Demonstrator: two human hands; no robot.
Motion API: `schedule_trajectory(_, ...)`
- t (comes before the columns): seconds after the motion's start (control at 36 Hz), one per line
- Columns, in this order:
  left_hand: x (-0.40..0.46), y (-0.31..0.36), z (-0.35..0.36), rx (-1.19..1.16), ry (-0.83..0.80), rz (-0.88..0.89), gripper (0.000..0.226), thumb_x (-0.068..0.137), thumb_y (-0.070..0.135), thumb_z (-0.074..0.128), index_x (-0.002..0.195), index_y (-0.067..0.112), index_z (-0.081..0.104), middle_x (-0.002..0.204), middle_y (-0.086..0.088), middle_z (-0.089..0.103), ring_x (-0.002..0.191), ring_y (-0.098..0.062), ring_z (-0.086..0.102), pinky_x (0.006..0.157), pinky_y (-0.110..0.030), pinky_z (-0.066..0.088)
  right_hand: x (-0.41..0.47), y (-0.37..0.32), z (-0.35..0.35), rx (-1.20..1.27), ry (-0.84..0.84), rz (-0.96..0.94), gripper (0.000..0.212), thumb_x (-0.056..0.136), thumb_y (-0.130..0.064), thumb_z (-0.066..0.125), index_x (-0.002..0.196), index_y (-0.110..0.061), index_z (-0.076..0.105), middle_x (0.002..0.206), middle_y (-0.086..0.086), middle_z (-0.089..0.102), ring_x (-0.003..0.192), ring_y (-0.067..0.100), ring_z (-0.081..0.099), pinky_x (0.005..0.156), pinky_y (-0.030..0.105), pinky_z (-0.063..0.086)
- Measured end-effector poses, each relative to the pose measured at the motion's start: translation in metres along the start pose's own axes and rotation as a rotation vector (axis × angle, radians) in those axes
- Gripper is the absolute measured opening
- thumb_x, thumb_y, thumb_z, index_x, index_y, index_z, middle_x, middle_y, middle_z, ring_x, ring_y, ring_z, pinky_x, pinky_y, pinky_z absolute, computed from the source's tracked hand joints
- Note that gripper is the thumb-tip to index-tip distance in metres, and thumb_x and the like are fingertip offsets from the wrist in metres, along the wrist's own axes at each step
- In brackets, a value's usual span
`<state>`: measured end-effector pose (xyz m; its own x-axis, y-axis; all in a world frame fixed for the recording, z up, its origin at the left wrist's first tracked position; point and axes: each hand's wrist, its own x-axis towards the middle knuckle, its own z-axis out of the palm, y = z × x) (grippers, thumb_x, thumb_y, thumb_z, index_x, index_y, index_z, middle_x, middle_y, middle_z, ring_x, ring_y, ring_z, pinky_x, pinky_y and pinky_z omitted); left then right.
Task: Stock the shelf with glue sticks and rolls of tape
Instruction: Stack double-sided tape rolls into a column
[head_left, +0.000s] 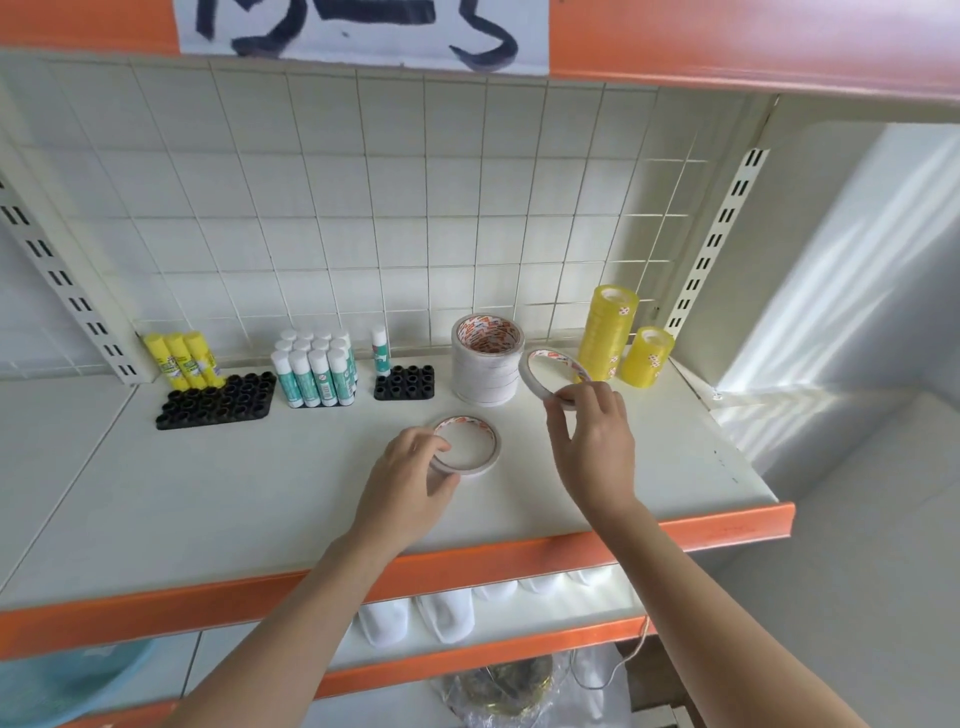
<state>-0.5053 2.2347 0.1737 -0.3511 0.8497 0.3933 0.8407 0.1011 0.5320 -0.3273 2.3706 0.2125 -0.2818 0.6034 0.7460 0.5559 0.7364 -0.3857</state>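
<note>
While both forearms reach in over the orange shelf lip (519, 558), stock on the shelf (182, 509) lists as follows, nearest first.

Left hand (410, 488): fingers curled over the near rim of a flat roll (467, 446), a thin white ring of tape with orange print inside the core. It lies on the shelf board, probably parked there so the other hand can work first.

Right hand (589, 441): pinches a second thin roll (553, 375) by its lower edge, held tilted and off the board. It hangs just right of the stack beyond the hand, apparently on its way to the top of that pile.

Beyond the hands, against the grid back panel (363, 208):
- Stack (485, 366) of matching white rolls, orange-printed core, piled flat to keep a small footprint.
- Right of it, two yellow tape columns (608, 332), one tall, one short.
- Left of the stack, a small black tray (405, 382) with one glue stick (380, 351) upright in it.
- Further left, a full block of white-capped green sticks (317, 371).
- Furthest left, three yellow sticks (182, 359) at the back of a large tray (218, 402), most sockets open.

Trays hold sticks upright, labels forward.
</note>
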Motion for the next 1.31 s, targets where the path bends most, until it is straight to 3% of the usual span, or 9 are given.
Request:
schedule_trajectory(0.25, 0.0, -0.002, 0.003, 0.017, -0.011, -0.031, 0.031, 0.075, 0.029, 0.069, 0.1, 0.011, 0.064, 0.112, -0.005, 0.057, 0.104, -0.027, 0.059, 0.086, -0.037, 0.048, 0.042, -0.019, 0.027, 0.041, -0.065, -0.138, 0.024, 0.094, -0.027, 0.053, 0.09, -0.006, 0.064, 0.091, 0.01, 0.061, 0.084, 0.032, 0.056, 0.063, 0.035, 0.049)
schedule_trajectory(0.36, -0.001, -0.002, 0.004, 0.021, -0.011, -0.015, 0.027, 0.075, 0.023, 0.075, 0.096, 0.009, 0.066, 0.113, -0.007, 0.059, 0.104, -0.029, 0.061, 0.088, -0.039, 0.048, 0.061, -0.025, 0.044, -0.019, -0.15, -0.149, 0.016, 0.087, -0.017, 0.068, 0.089, -0.003, 0.063, 0.09, 0.013, 0.063, 0.081, 0.036, 0.058, 0.057, 0.036, 0.048)
schedule_trajectory(0.5, -0.001, -0.001, 0.002, 0.026, -0.006, -0.019, 0.025, 0.074, 0.027, 0.068, 0.092, 0.01, 0.068, 0.111, -0.007, 0.06, 0.101, -0.03, 0.062, 0.087, -0.039, 0.049, 0.069, -0.028, 0.054, -0.074, -0.242, -0.129, 0.017, 0.084, -0.017, 0.071, 0.084, -0.002, 0.063, 0.086, 0.014, 0.063, 0.08, 0.036, 0.058, 0.052, 0.032, 0.042)
schedule_trajectory(0.67, -0.002, 0.0, 0.001, 0.027, -0.001, -0.047, 0.031, 0.074, 0.038, 0.056, 0.089, 0.013, 0.067, 0.109, -0.004, 0.06, 0.099, -0.027, 0.063, 0.085, -0.039, 0.051, 0.073, -0.029, 0.055, -0.086, -0.294, -0.129, 0.02, 0.09, -0.02, 0.065, 0.094, -0.001, 0.064, 0.096, 0.016, 0.063, 0.09, 0.038, 0.055, 0.061, 0.038, 0.046)
schedule_trajectory(0.89, -0.001, -0.002, 0.003, 0.026, -0.005, -0.061, 0.027, 0.073, 0.034, 0.061, 0.089, 0.014, 0.068, 0.11, -0.004, 0.06, 0.101, -0.027, 0.062, 0.087, -0.04, 0.05, 0.075, -0.032, 0.054, -0.095, -0.323, -0.118, 0.023, 0.091, -0.025, 0.064, 0.096, -0.003, 0.066, 0.097, 0.014, 0.064, 0.091, 0.036, 0.056, 0.064, 0.038, 0.047)
schedule_trajectory(1.06, -0.002, -0.001, 0.003, 0.03, 0.014, -0.041, 0.036, 0.074, 0.043, 0.049, 0.087, 0.015, 0.067, 0.109, -0.003, 0.06, 0.099, -0.026, 0.062, 0.086, -0.038, 0.05, 0.078, -0.033, 0.052, -0.097, -0.379, -0.083, 0.026, 0.094, -0.03, 0.06, 0.102, -0.005, 0.065, 0.105, 0.011, 0.062, 0.098, 0.033, 0.055, 0.072, 0.04, 0.049)
schedule_trajectory(1.31, -0.001, -0.006, 0.006, 0.022, 0.003, -0.038, 0.022, 0.074, 0.03, 0.067, 0.089, 0.014, 0.067, 0.11, -0.004, 0.059, 0.102, -0.027, 0.061, 0.088, -0.04, 0.049, 0.081, -0.035, 0.052, -0.134, -0.421, -0.066, 0.028, 0.093, -0.033, 0.061, 0.104, -0.007, 0.065, 0.109, 0.009, 0.062, 0.1, 0.031, 0.055, 0.074, 0.038, 0.045)
